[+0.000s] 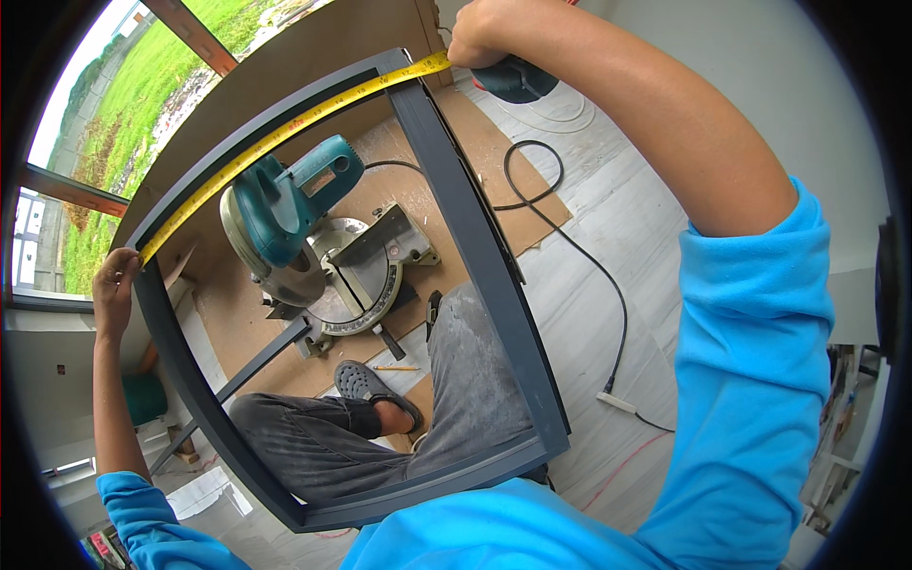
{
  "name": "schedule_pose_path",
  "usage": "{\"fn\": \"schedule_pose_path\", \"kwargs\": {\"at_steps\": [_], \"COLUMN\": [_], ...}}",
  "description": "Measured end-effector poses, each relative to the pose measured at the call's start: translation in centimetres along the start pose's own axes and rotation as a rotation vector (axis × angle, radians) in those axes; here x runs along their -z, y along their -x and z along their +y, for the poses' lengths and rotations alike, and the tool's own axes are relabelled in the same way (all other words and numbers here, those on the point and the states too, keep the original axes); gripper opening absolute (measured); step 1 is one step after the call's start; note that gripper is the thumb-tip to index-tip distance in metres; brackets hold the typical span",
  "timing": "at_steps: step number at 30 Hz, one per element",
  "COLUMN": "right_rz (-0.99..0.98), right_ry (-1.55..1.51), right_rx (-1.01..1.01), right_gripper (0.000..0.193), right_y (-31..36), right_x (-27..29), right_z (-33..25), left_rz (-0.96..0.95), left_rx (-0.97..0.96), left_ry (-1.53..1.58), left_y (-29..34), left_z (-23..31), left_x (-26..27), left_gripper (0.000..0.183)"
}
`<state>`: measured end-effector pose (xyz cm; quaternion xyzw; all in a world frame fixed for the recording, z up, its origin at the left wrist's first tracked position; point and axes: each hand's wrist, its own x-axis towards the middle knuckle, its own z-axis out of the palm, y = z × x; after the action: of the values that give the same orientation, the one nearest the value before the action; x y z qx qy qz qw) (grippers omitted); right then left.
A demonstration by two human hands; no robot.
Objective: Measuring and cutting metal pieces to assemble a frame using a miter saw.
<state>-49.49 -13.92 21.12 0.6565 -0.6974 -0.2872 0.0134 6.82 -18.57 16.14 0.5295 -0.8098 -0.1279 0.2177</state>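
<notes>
Apparent measuring step: left grip (113, 278) and right grip (472, 36) hold the yellow tape (296, 123) along the dark frame (451, 195)'s far edge, accurate reading requiring steady tension.

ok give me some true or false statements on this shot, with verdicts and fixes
1. The yellow tape measure blade runs along the far side of the dark grey frame. True.
2. The right hand rests on the miter saw. False: the right hand is at the blade's right end.
3. The left hand is at the blade's left end. True.
4. The sleeves are red. False: the sleeves are bright blue.
5. A pencil lies near the grey clog. True.
</notes>
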Motion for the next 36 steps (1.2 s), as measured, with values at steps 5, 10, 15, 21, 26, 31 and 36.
{"fn": "schedule_pose_path", "kwargs": {"at_steps": [5, 10, 15, 21, 26, 31, 36], "right_rz": [0.014, 0.015, 0.023, -0.062, -0.097, -0.187, 0.206], "right_ry": [-0.013, 0.044, 0.079, 0.311, 0.414, 0.510, -0.135], "right_rx": [-0.002, 0.002, -0.024, 0.025, 0.041, -0.247, 0.129], "right_gripper": [0.044, 0.045, 0.047, 0.036, 0.017, 0.014, 0.026], "right_y": [0.6, 0.8, 2.8, 3.3, 3.5, 1.4, 3.5], "right_x": [0.4, 1.2, 2.0, 2.6, 3.3, 2.8, 0.9], "right_z": [-0.5, -0.4, -1.1, -1.9, -2.2, -3.1, 0.2], "left_rz": [-0.066, -0.081, -0.063, -0.073, -0.066, -0.081, -0.040], "left_rx": [-0.086, -0.054, -0.065, -0.026, -0.031, -0.045, -0.120], "left_ry": [-0.181, -0.178, -0.218, -0.170, -0.174, -0.166, -0.330], "left_y": [-1.1, -1.5, -1.3, -1.1, -1.1, -1.9, -0.3], "left_z": [0.9, 1.5, 1.2, 1.0, 0.1, 1.0, 2.9], "left_x": [0.2, 0.5, 0.6, 0.5, 1.1, 0.6, 1.2], "left_gripper": [0.007, 0.007, 0.006, 0.007, 0.007, 0.007, 0.005]}}
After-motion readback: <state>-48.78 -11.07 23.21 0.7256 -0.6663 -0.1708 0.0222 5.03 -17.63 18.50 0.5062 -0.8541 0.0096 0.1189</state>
